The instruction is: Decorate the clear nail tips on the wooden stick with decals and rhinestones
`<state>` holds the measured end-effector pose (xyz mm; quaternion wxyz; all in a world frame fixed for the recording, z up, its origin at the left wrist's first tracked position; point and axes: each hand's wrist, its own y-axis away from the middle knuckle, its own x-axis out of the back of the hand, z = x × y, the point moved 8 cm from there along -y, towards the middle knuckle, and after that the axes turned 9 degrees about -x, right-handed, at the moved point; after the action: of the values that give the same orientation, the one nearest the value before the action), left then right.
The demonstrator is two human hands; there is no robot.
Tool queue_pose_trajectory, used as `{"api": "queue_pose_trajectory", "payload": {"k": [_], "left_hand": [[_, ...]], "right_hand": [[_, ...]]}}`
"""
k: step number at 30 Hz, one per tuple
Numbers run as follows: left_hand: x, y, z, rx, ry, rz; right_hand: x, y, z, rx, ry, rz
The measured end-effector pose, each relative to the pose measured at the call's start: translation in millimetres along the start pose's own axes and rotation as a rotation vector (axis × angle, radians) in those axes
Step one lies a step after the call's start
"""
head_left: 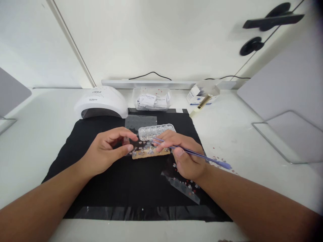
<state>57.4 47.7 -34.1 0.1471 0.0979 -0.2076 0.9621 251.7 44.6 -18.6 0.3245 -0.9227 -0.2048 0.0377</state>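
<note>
The single view looks from the person's head, forward and down over the white table (227, 134), near enough that both forearms (47, 198) run in from the lower corners. The left hand (104, 149) and right hand (190, 159) sit around mid-frame. Its wide field spans the black mat (113, 191) and reaches the white door (171, 43) beyond, with the door handle (274, 22) at upper right.

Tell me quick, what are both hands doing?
Left hand: open, with nothing visibly held.
Right hand: closed, holding purple tweezers.
</note>
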Motion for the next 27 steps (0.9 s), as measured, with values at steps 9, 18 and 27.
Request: {"api": "queue_pose_trajectory", "payload": {"k": [9,18,27], "left_hand": [[-0.1,0.2,0.3,-0.007,0.004,0.008],[-0.3,-2.4,3.9,-0.031,-0.025,0.018],[-0.2,0.8,-0.3,-0.003,0.019,0.047]], "right_hand": [[-0.8,4.2,7.1,-0.07,-0.103,0.004],[-1.9,1.4,2.5,-0.032,-0.073,0.006],[-2.0,-0.5,-1.4,0.004,0.0,-0.006]]}}
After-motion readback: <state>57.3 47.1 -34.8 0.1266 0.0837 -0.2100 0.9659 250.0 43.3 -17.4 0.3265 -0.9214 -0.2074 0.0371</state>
